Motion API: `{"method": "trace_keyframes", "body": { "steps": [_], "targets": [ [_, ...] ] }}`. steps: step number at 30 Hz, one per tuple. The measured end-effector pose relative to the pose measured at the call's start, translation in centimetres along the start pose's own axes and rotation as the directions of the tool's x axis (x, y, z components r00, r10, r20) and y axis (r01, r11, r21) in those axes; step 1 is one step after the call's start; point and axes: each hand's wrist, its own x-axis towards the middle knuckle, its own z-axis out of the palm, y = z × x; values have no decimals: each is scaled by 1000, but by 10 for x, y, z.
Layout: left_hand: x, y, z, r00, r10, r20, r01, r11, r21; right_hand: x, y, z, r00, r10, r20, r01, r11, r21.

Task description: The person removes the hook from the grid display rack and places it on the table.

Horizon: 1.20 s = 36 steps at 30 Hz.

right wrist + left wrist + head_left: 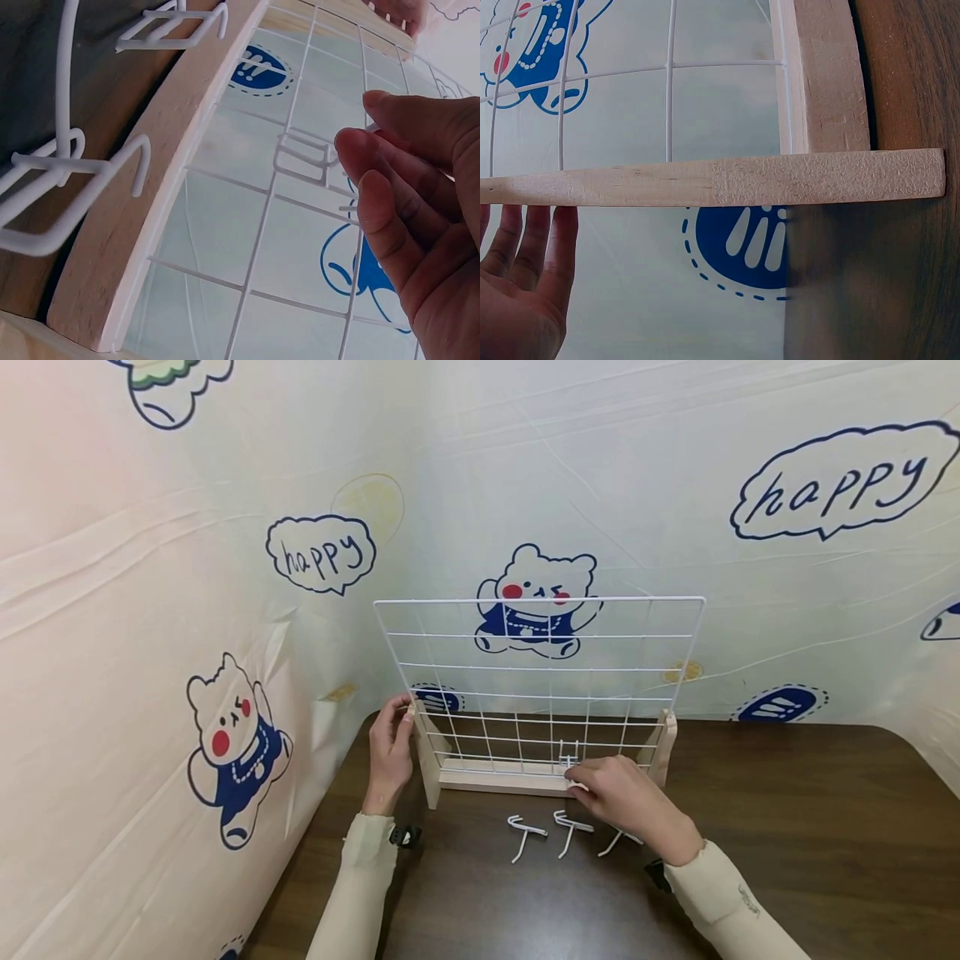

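A white wire grid panel [480, 668] stands in a light wooden stand on the table. My left hand [392, 752] is at the stand's left side piece [427, 760]; in the left wrist view its straight fingers [559, 247] rest on the outer face of that wood. My right hand [618, 789] pinches a white wire hook [304, 157] between thumb and fingertips. The hook's wire frame lies against the lower grid, right of the middle, and its arm is partly hidden by the fingers. Three similar hooks [528, 829] lie in front, the rightmost partly under my right hand.
A wooden base bar [495, 778] joins the stand's two sides, and the right side piece [663, 743] stands beyond my right hand. The dark wooden table [810, 827] meets a printed cloth [645, 527] hanging at the back and left.
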Motion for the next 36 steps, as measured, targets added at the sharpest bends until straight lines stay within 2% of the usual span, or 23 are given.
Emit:
{"method": "trace_keyframes", "body": {
  "steps": [9, 21, 36],
  "targets": [
    [0, 4, 1, 999, -38, 5, 38, 999, -12, -1, 0, 3, 999, -13, -48, 13, 1000, -7],
    [2, 1, 2, 1000, -21, -7, 21, 999, -30, 0, 0, 4, 997, -19, -79, 19, 1000, -10],
    [-1, 3, 1, 1000, -8, -4, 8, 1000, -5, -1, -4, 1, 998, -10, -59, 11, 1000, 8]
  ]
}}
